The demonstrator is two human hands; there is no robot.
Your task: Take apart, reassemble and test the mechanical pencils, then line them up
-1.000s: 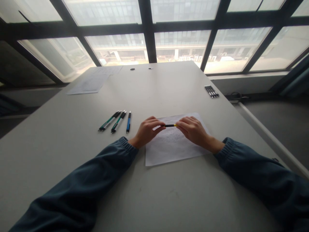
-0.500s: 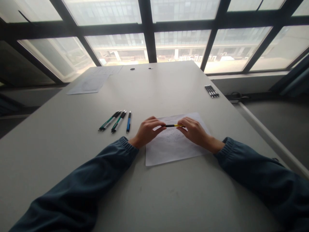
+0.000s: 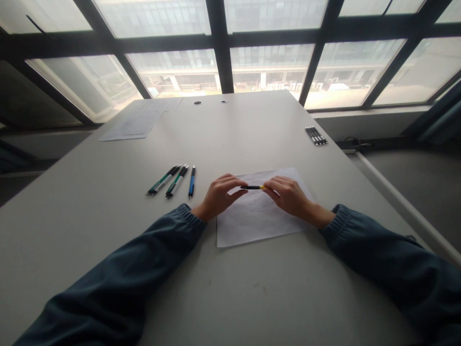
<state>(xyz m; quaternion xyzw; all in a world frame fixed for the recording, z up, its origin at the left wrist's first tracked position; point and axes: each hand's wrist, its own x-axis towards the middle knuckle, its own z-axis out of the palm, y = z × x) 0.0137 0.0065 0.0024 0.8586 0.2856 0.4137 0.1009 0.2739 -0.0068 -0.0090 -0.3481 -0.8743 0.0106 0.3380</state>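
A black and yellow pen (image 3: 255,187) lies level between my two hands, just over a sheet of paper (image 3: 248,228) with faint marks. My left hand (image 3: 224,193) pinches its black end between thumb and fingers. On the yellow end, my right hand (image 3: 288,193) is closed in a pinch that covers most of the yellow. To the left of my left hand, a blue pen (image 3: 192,182) rests on the table, beside several green, white and black pens (image 3: 176,181).
Several black and white pens (image 3: 316,136) lie side by side near the right edge of the white table (image 3: 230,139). Other sheets of paper (image 3: 129,122) are at the far left. Two round holes (image 3: 197,103) show near the far edge, below the windows.
My right hand's fingertips have shifted slightly left along the pen, so less of its yellow part shows. My left hand stays in place on the black end.
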